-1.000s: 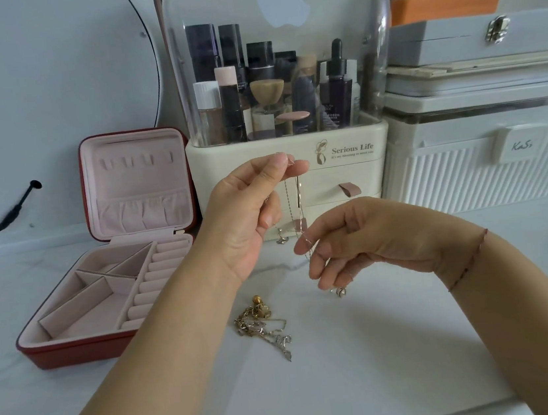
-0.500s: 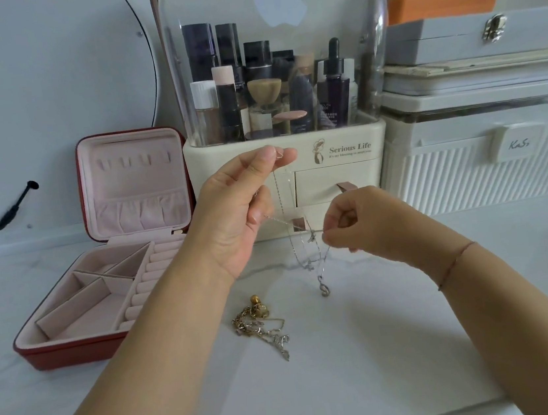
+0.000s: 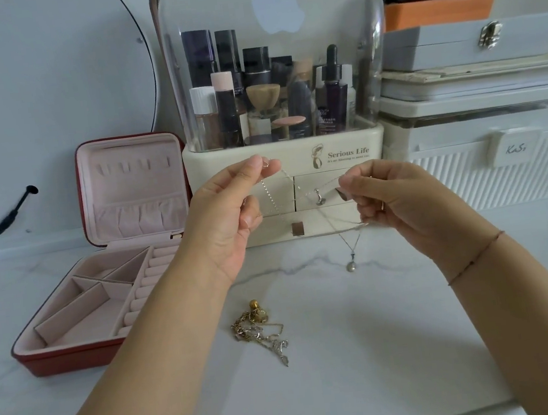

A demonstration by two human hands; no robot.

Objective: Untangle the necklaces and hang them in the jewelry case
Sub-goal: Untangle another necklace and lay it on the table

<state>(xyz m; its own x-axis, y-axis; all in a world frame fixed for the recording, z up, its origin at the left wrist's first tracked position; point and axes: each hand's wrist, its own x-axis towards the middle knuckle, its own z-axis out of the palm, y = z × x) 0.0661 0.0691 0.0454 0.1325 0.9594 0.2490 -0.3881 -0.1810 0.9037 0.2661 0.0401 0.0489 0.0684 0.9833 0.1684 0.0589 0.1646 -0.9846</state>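
Observation:
My left hand [image 3: 232,212] pinches the end of a thin silver chain [image 3: 273,195] between thumb and forefinger, held up in front of the cosmetics organiser. My right hand [image 3: 392,199] pinches the silver strands further along, pulled out to the right. A small pendant [image 3: 351,265] dangles from a chain loop below, just above the table. A tangled heap of gold necklaces [image 3: 258,330] lies on the white table under my hands. The red jewelry case [image 3: 100,263] stands open at the left, its pink lid upright with a row of hooks.
A cream cosmetics organiser [image 3: 285,157] with a clear dome and small drawers stands right behind my hands. White storage boxes [image 3: 487,153] are stacked at the right, with sunglasses on top. A round mirror [image 3: 45,97] leans at the back left. The marble-patterned table [image 3: 371,367] spreads in front.
My right hand moved to the right and up, drawing the silver strands apart from my left hand. The pendant now hangs lower and further right. The gold heap stayed put.

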